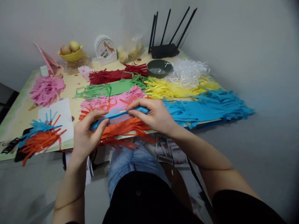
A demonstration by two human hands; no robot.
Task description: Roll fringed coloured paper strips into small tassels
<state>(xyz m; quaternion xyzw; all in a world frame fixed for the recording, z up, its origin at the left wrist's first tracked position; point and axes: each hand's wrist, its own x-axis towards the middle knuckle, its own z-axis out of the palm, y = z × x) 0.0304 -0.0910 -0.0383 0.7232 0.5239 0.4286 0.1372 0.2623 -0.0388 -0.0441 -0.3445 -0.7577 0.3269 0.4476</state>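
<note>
Table (21,115) — yellow bowl (73,56) holds fruit; hands pinch blue paper strip (118,115).

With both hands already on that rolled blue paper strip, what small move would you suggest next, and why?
Probably keep rolling the rolled blue paper strip tighter between the fingers. The left hand pinches one end and the right hand the other, it hangs above the orange fringed paper, and its middle looks loosely wound.

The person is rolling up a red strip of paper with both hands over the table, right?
Not quite. The head view shows the paper strip is blue, not red. The left hand and the right hand each pinch one end of it, over the table.
</note>
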